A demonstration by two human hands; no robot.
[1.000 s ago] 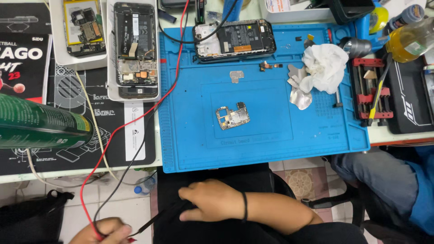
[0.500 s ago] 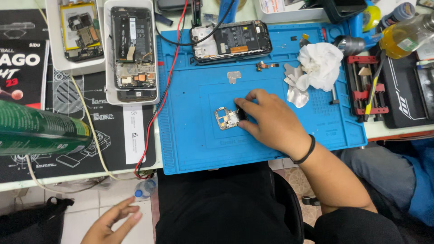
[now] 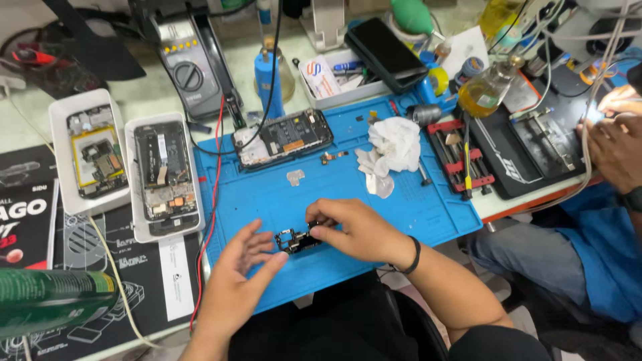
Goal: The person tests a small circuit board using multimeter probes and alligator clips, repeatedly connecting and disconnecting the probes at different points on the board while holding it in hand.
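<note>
Low in the middle of the frame, a small circuit board [image 3: 295, 239] lies on the blue work mat [image 3: 428, 207], and both hands are at it. The right hand [image 3: 358, 230] pinches the board's right end between thumb and fingertips; the left hand [image 3: 241, 274] has its grip spread, fingers loose, the tips just touching or just short of the board's left edge — I cannot tell which.

The board looks light, thin and stiff, with metal shields and bare parts on its face, so I judge it fragile: best taken by its edges, as the right hand does, and never flexed or pressed on the components.

The mat appears to be soft rubbery sheet, flat, likely grippy enough that small pieces stay put. Above the hands on it lie an opened phone [image 3: 284, 138] with wires clipped to it, a small metal shield [image 3: 295, 176] and a crumpled white tissue [image 3: 391, 152]. At the left, two white trays [image 3: 134, 167] each hold a stripped phone body. A multimeter [image 3: 190, 73] stands at upper left, a bottle of yellow liquid [image 3: 485, 90] at upper right. The table is crowded — and at the far right edge another person's hands [image 3: 618, 134] work at their own spot.
</note>
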